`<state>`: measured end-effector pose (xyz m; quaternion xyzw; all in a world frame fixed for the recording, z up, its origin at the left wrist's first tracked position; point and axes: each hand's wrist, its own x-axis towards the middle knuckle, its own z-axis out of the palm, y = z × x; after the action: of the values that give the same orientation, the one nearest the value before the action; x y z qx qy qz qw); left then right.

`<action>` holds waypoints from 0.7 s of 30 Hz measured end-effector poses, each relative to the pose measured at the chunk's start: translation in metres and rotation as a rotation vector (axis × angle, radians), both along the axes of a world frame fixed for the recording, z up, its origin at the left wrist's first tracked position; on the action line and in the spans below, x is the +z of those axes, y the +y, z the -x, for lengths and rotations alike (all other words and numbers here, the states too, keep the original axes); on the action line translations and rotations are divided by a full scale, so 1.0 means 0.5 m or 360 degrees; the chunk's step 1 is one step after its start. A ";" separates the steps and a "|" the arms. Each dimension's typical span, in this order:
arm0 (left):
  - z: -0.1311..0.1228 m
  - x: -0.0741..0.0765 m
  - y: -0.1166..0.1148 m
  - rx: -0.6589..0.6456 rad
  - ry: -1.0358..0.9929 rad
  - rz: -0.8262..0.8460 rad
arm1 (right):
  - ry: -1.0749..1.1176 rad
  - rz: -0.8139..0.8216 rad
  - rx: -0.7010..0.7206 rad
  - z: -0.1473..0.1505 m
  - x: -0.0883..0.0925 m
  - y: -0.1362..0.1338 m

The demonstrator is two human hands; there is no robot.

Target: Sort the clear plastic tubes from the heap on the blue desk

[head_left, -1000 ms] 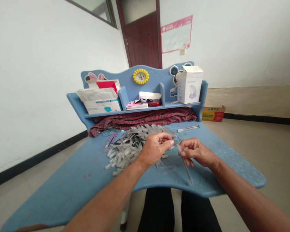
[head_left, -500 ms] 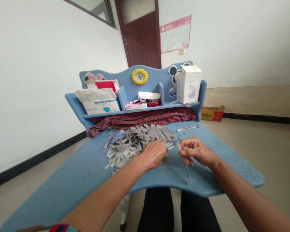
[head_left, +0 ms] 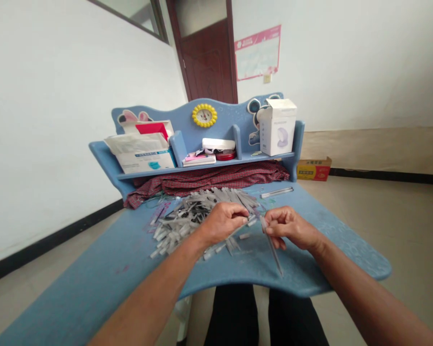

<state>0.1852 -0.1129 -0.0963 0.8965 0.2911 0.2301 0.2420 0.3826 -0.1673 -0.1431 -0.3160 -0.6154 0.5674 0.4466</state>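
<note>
My right hand (head_left: 288, 227) is closed in a pinch on the upper end of a clear pen-like tube (head_left: 274, 252), which slants down over the desk. My left hand (head_left: 227, 222) is above the right side of a heap of translucent plastic pieces (head_left: 180, 226), its fingertips pinched together near several small pieces; whether something sits between them is too small to tell. One short piece (head_left: 244, 236) lies apart on the blue desk (head_left: 130, 274) between my hands. Behind my right hand, a few clear tubes (head_left: 277, 192) lie side by side.
At the back of the desk, a shelf (head_left: 144, 174) holds a mask box (head_left: 144, 161), a red round tin (head_left: 225, 155) and a white carton (head_left: 277, 129). A checked cloth (head_left: 209, 179) lies beneath it. A yellow and red box (head_left: 313, 169) stands on the floor.
My left hand has risen slightly from the heap, fingers pinched, uncovering pieces beneath. My right hand still holds the tube in nearly the same place. The view has shifted a little.
</note>
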 end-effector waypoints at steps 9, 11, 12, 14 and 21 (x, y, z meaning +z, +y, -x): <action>-0.009 0.017 -0.030 0.0099 -0.0561 0.0828 | -0.0088 0.0048 0.0031 0.008 0.002 0.000; -0.011 0.019 -0.031 0.0094 -0.0574 0.0815 | -0.0091 0.0055 0.0042 0.008 0.001 0.000; -0.012 0.019 -0.031 0.0084 -0.0575 0.0796 | -0.0094 0.0059 0.0046 0.008 0.001 0.000; -0.013 0.018 -0.031 0.0064 -0.0572 0.0755 | -0.0102 0.0066 0.0049 0.009 0.000 0.001; -0.014 0.018 -0.030 0.0072 -0.0555 0.0690 | -0.0134 0.0071 0.0072 0.011 0.004 -0.002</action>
<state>0.1924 -0.1278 -0.0871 0.7639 0.3075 0.3187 0.4695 0.3773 -0.1682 -0.1411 -0.3352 -0.6279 0.5772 0.4003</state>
